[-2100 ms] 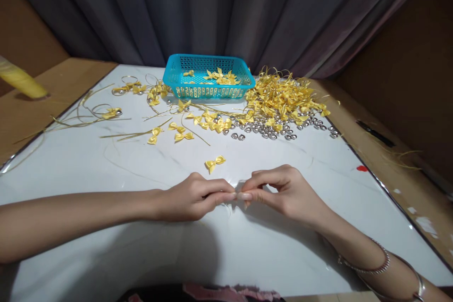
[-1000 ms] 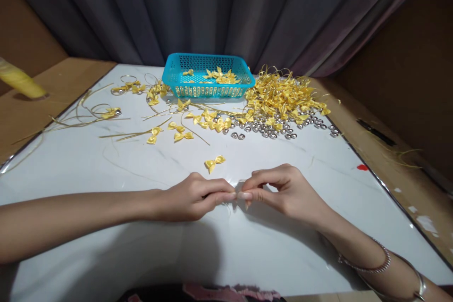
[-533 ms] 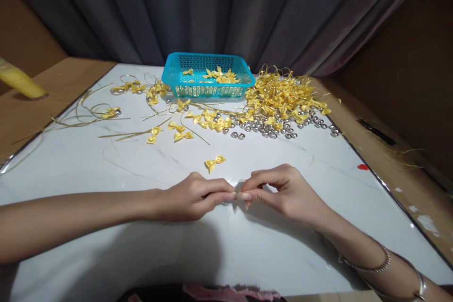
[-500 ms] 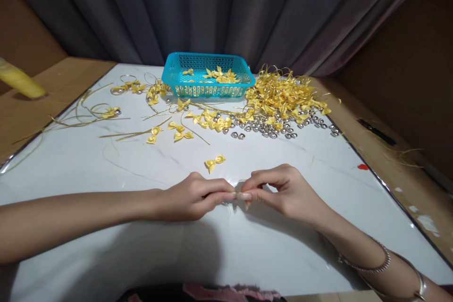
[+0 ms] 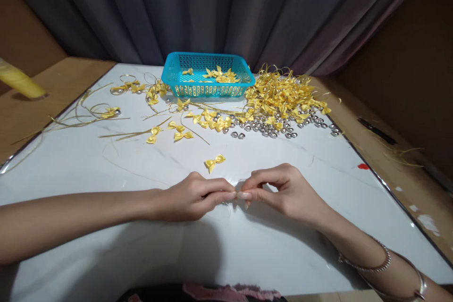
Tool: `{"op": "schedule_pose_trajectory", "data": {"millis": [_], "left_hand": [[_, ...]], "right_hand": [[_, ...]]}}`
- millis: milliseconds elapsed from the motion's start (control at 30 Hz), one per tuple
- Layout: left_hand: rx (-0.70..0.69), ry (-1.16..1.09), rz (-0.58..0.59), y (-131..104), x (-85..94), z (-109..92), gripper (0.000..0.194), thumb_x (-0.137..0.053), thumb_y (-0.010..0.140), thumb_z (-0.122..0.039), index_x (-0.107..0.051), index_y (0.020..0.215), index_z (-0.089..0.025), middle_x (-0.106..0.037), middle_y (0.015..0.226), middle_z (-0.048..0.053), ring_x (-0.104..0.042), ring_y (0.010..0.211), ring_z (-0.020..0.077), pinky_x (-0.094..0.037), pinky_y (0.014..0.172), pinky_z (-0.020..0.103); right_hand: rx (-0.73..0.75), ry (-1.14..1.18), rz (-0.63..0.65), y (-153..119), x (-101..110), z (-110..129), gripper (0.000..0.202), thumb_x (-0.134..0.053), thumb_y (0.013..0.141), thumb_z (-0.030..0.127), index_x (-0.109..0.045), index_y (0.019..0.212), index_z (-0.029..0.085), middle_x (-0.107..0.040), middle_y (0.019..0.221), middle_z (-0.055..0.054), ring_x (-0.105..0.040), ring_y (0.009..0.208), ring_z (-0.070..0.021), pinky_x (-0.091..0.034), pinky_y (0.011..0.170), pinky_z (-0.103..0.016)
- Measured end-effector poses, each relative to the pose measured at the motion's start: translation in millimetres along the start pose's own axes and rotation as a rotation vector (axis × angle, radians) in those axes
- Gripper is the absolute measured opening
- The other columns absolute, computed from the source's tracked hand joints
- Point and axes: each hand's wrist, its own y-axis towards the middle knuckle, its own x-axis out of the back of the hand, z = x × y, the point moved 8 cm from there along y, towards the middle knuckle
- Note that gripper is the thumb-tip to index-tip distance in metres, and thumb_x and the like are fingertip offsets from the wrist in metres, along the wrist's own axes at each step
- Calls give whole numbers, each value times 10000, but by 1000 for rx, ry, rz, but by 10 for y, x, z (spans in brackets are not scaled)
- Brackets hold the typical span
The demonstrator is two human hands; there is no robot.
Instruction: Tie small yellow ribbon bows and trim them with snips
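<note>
My left hand (image 5: 200, 197) and my right hand (image 5: 278, 189) meet fingertip to fingertip over the white marbled table (image 5: 141, 255). Both are closed in a pinch. What they hold is hidden by the fingers; a thin, pale strand shows just below them. A single yellow bow (image 5: 214, 163) lies on the table a little beyond the fingertips. Farther back are several loose yellow bows (image 5: 183, 135), silver beads (image 5: 269, 127) and lengths of gold cord (image 5: 138, 133).
A blue basket (image 5: 208, 90) with yellow bows inside stands at the back. To its right is a heap of yellow bows with gold loops (image 5: 283, 92). A black tool (image 5: 377, 130) lies at the right, a yellow cylinder (image 5: 21, 80) at the left.
</note>
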Motion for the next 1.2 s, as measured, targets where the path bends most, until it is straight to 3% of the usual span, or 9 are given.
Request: {"op": "schedule_pose_trajectory", "data": {"millis": [767,1200], "left_hand": [[1,14,-16,-4,1,14,231,-422,902,-199,-628,873,-97,-392,459,-76,-307,401,52,-271,389,159],[49,-20,23,8,-21,32,211,-430,884,-213,-617,856,-119,-214,447,-111,-220,388,55,-196,360,173]], "right_hand": [[-5,7,-4,3,-11,-17,304,-640,762,431,-692,690,141,-684,616,-52,-591,572,-134,-434,554,-254],[-13,13,6,4,-28,-32,309,-634,767,435,-692,690,142,-682,616,-52,-586,574,-129,-435,557,-253]]}}
